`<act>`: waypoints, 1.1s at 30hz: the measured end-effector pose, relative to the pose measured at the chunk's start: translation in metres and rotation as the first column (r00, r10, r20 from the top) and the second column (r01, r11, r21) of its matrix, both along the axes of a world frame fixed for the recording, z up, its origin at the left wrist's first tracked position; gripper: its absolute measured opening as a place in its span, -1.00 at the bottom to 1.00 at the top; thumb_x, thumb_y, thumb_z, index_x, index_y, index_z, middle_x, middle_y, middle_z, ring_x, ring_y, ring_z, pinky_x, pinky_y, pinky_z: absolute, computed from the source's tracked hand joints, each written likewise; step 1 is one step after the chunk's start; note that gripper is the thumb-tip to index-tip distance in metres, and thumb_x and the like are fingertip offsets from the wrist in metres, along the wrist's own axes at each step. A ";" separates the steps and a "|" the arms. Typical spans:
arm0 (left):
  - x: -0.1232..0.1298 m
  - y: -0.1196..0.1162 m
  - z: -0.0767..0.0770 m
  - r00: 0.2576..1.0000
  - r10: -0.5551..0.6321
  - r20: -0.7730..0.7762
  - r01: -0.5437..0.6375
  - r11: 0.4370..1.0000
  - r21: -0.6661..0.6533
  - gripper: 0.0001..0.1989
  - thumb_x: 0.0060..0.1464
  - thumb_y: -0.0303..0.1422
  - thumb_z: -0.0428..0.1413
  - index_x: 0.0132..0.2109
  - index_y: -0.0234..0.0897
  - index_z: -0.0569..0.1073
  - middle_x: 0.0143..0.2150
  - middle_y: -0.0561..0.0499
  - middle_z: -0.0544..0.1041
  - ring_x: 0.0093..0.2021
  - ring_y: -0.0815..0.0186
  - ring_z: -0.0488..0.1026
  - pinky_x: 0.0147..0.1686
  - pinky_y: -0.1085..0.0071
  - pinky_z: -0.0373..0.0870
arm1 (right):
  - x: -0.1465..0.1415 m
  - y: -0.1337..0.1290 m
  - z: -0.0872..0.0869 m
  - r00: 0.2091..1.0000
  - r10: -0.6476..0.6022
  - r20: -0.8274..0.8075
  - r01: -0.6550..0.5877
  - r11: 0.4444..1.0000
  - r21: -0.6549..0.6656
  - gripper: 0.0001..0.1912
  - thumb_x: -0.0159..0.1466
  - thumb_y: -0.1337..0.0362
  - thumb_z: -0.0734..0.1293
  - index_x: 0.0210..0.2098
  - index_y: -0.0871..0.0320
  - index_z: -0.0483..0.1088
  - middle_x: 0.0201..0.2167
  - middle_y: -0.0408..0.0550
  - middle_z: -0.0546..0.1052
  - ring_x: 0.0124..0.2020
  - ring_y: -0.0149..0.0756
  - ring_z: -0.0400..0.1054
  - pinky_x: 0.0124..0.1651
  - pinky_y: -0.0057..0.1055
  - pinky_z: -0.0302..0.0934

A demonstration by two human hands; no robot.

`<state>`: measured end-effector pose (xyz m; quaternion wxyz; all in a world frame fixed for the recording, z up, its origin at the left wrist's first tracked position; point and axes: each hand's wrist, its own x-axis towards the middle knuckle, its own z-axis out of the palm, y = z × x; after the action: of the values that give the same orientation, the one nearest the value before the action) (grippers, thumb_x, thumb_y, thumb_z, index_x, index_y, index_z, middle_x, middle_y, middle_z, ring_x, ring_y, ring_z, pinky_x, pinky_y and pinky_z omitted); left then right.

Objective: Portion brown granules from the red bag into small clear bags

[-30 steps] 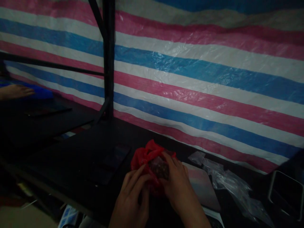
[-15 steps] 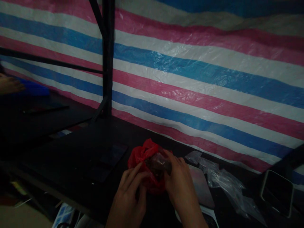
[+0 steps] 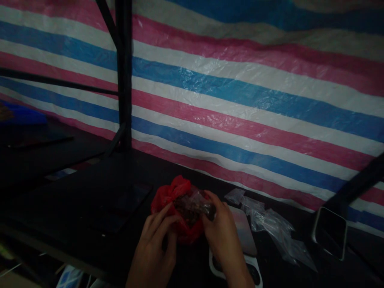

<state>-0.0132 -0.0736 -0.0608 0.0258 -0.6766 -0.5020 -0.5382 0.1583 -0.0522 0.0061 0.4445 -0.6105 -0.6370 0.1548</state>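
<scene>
A red plastic bag [image 3: 163,196] sits on the dark table with its mouth open. Small brown pieces [image 3: 183,211] show inside, too dim to name. My left hand [image 3: 156,244] is closed on the bag's near left rim, its fingertips at the opening. At the right side of the mouth, my right hand [image 3: 222,228] pinches a crumpled clear plastic bag [image 3: 199,200] between thumb and fingers. Part of that clear bag lies over the brown pieces. Whether it holds any of them I cannot tell.
Right of my hands lies a flat greyish plate on a white-edged device [image 3: 244,232]. Several clear plastic bags [image 3: 273,224] are strewn beyond it. A phone-like device [image 3: 330,234] leans farther right. A black post [image 3: 124,80] and a striped sheet [image 3: 240,92] stand behind the table [image 3: 60,200].
The view has shifted slightly to the right. The clear bag has moved a little, and more brown pieces show in the red bag. A person's hand at far left has mostly left the view.
</scene>
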 end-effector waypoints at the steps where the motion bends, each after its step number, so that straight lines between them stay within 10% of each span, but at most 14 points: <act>1: 0.001 0.000 0.001 1.000 -0.003 0.000 0.003 1.000 0.018 -0.73 0.33 -0.47 0.05 -0.01 -0.06 0.58 0.19 -0.04 0.63 0.10 0.13 0.60 0.05 0.15 0.64 | 0.002 0.000 -0.001 0.996 0.005 -0.084 -0.005 1.000 0.000 -0.39 0.18 0.44 0.36 0.22 0.09 0.53 0.07 0.05 0.68 0.10 -0.03 0.56 0.23 -0.08 0.39; 9: 0.016 -0.001 0.000 1.000 -0.001 -0.016 0.003 0.991 0.131 -0.80 0.40 -0.43 0.01 0.00 -0.07 0.49 0.11 -0.05 0.50 0.06 0.21 0.55 0.01 0.27 0.57 | 0.053 -0.018 0.011 0.870 0.032 -0.492 -0.051 0.998 -0.025 -0.40 0.09 0.13 0.55 0.13 0.10 0.55 -0.10 0.01 0.73 -0.06 -0.06 0.62 0.09 -0.15 0.44; 15: 0.024 0.000 0.005 0.999 -0.024 -0.048 0.031 0.986 0.162 -0.81 0.41 -0.43 -0.01 -0.01 -0.08 0.46 0.10 -0.04 0.45 0.02 0.23 0.51 0.00 0.29 0.50 | 0.106 -0.031 -0.010 0.943 -0.151 -0.297 0.119 0.985 -0.121 -0.46 0.00 0.19 0.58 0.01 0.01 0.66 -0.15 0.00 0.73 0.00 0.14 0.58 0.20 0.09 0.32; 21: 0.027 -0.001 0.005 0.996 -0.045 -0.075 0.058 0.981 0.185 -0.81 0.42 -0.44 -0.02 0.00 -0.13 0.46 0.10 -0.05 0.43 0.04 0.24 0.47 0.04 0.31 0.43 | 0.119 -0.033 -0.030 0.955 -0.243 -0.171 0.256 0.965 0.062 -0.48 0.03 0.16 0.60 0.02 -0.09 0.67 0.02 0.01 0.67 0.17 0.18 0.48 0.25 0.07 0.30; 33: 0.024 -0.005 0.006 0.992 -0.038 -0.122 0.063 0.977 0.203 -0.82 0.39 -0.47 0.02 -0.02 -0.14 0.48 0.08 -0.05 0.47 0.00 0.24 0.51 0.02 0.29 0.46 | 0.128 -0.024 -0.017 0.926 -0.288 -0.243 0.323 0.939 0.119 -0.56 0.29 -0.09 0.36 -0.06 0.05 0.65 0.02 0.08 0.68 0.15 0.10 0.49 0.34 0.10 0.17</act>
<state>0.0103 -0.0789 -0.0547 0.1118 -0.7133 -0.4235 -0.5471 0.2864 -0.0759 -0.0109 0.5780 -0.6444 -0.4905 0.1002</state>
